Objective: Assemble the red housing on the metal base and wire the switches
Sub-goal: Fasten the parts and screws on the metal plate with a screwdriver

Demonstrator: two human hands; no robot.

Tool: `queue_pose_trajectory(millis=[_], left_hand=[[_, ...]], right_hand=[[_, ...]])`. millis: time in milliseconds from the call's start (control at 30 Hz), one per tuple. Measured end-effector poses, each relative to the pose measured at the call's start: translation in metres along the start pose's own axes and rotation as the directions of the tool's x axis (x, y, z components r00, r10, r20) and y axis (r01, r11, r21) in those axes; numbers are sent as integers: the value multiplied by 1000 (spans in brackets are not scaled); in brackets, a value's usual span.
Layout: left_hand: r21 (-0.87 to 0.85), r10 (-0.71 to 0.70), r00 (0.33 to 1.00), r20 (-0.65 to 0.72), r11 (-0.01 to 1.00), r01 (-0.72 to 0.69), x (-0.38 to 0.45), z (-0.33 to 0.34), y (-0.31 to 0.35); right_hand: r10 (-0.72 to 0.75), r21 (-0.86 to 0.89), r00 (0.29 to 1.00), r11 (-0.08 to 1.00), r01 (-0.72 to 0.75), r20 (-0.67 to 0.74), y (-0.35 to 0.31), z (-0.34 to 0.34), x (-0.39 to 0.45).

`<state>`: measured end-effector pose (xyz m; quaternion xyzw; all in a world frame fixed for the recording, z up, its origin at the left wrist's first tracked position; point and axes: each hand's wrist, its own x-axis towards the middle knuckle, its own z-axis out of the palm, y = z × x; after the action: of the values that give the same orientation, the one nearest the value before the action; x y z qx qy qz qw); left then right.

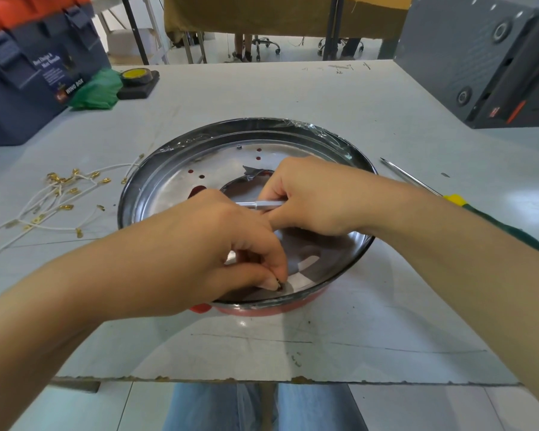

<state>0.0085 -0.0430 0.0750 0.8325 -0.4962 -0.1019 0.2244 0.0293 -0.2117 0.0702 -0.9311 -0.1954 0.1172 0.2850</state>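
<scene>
A round shiny metal base [181,169] with a big centre hole sits in the middle of the table, film over its far rim. Beneath its near edge shows the red housing [262,307]. My left hand [218,244] reaches into the near side of the dish, thumb and fingertips pinched on a small part [279,286], probably a screw, against the metal. My right hand [308,197] rests over the centre hole and grips a thin silver tool [259,205] that lies level and points left. The tool's tip is hidden behind my left hand.
White wires with brass terminals [59,194] lie loose left of the dish. A screwdriver with a yellow-green handle [423,188] lies at the right. A dark storage box [28,76], green bag [95,88] and tape roll [136,76] stand far left; a grey machine [479,57] far right.
</scene>
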Motion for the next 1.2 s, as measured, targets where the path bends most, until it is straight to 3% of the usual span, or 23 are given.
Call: queue_pose_trajectory(millis=[767,1200], left_hand=[[-53,-32,999,11,998,33,5,1,0],[80,52,997,50,995,-56,9,0,6]], right_hand=[[-16,25,999,1000,15,32,4,-3,0],[19,14,999,1000,-19,35,3,-3,-1]])
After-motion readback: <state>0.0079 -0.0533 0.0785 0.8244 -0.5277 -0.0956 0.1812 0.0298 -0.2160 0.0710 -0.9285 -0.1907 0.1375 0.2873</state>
